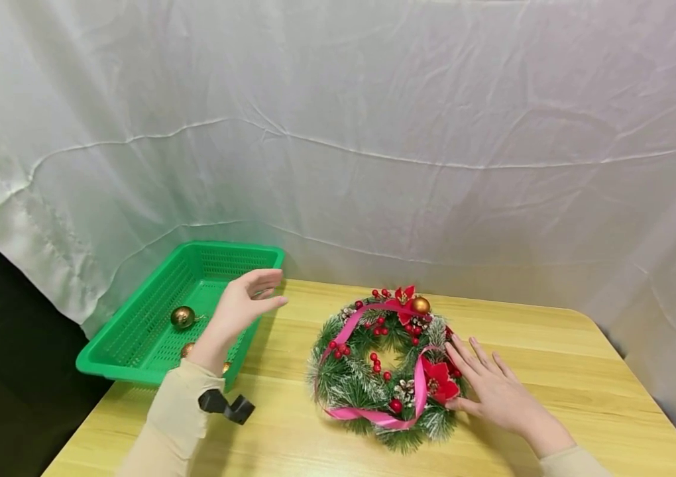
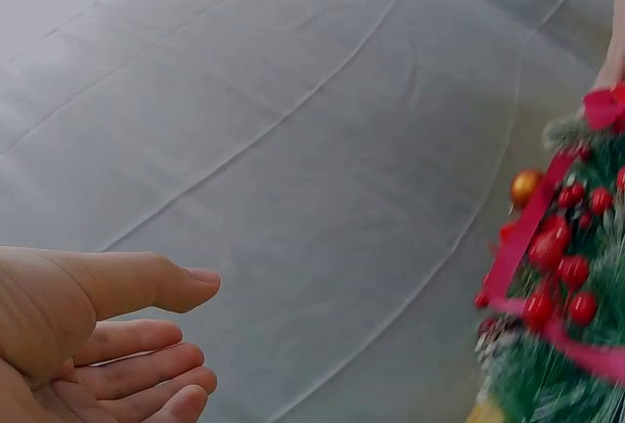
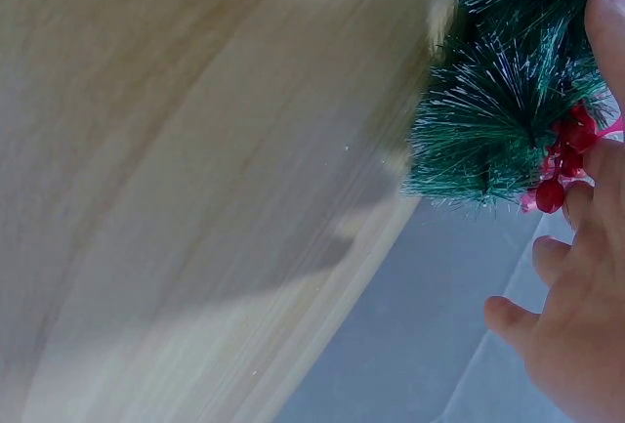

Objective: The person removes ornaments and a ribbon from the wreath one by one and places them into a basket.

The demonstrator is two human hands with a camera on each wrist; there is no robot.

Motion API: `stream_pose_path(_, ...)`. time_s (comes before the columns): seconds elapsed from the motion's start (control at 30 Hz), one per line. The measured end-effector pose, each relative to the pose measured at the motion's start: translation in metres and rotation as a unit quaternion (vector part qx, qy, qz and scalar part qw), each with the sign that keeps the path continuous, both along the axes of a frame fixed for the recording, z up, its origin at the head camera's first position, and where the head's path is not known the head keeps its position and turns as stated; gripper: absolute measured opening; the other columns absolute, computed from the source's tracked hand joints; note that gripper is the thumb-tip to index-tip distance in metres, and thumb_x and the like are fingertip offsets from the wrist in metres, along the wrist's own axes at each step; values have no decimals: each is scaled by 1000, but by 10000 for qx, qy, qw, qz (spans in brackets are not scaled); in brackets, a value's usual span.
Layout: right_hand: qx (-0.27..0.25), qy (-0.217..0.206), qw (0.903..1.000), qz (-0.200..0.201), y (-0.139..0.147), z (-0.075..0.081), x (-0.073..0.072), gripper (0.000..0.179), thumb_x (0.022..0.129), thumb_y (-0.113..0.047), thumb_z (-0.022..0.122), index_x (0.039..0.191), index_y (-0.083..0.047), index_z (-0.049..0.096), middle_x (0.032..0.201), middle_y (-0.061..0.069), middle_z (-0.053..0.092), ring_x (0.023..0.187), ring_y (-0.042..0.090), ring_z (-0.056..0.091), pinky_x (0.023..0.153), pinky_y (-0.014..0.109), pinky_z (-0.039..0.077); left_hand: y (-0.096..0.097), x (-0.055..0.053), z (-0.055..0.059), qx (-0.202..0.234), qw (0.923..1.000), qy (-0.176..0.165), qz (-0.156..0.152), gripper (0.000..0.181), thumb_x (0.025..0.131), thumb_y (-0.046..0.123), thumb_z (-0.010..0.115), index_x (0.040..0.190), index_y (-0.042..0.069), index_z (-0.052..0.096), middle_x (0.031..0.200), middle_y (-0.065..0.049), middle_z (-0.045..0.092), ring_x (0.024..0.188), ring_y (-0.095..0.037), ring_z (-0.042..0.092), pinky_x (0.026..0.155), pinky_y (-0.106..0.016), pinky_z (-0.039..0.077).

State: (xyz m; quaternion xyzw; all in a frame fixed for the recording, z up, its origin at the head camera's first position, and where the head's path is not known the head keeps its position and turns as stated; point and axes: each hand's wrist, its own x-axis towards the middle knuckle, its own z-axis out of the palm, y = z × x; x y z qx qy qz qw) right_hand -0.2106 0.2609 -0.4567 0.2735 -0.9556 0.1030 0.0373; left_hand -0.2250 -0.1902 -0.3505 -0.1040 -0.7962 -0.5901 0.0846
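A green Christmas wreath with red berries, red flowers, pine cones and a gold ball lies on the table. Pink ribbon loops loosely over it. My right hand rests against the wreath's right side, fingers spread, beside a red flower; the right wrist view shows the thumb on the greenery. My left hand hovers near the basket's right rim, fingers loosely bent. Nothing lies between its thumb and fingers in the left wrist view.
A green plastic basket stands at the left of the wooden table, with a few gold balls inside, some partly behind my left arm. A pale curtain hangs behind the table. A black strap piece sits on my left wrist.
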Motion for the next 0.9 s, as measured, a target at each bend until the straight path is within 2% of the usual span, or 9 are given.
stream_pose_path(0.23, 42, -8, 10000, -24, 1, -2, 0, 97, 81, -69, 52, 155, -18, 16, 160, 3, 6, 144, 32, 1, 112, 46, -9, 42, -18, -4, 277, 9990, 51, -335, 54, 79, 2, 75, 129, -2, 54, 128, -20, 56, 118, -32, 54, 101, -37, 43)
stream_pose_path(0.6, 50, -21, 10000, -25, 2, -3, 1, 97, 81, -69, 51, 155, -18, 15, 160, 5, 8, 144, 33, 2, 112, 43, -11, 98, -43, -13, 591, 9943, -39, -890, 53, 79, 1, 76, 128, -1, 56, 129, -18, 57, 117, -31, 55, 102, -43, 42)
stream_pose_path(0.77, 58, 38, 10000, -15, 2, -1, 1, 96, 81, -69, 50, 155, -18, 15, 160, 4, 8, 144, 33, 3, 113, 47, -7, 117, -55, -16, 480, 9931, -84, -1067, 49, 80, 3, 75, 126, 1, 58, 126, -15, 60, 114, -29, 57, 99, -36, 45)
stream_pose_path(0.9, 21, 22, 10000, -8, 1, 0, 0, 96, 81, -69, 51, 155, -18, 16, 160, 5, 8, 144, 34, 3, 112, 45, -9, 129, -64, -19, 410, 9910, -216, -1259, 48, 82, 7, 75, 126, 2, 59, 125, -14, 60, 114, -28, 57, 96, -33, 47)
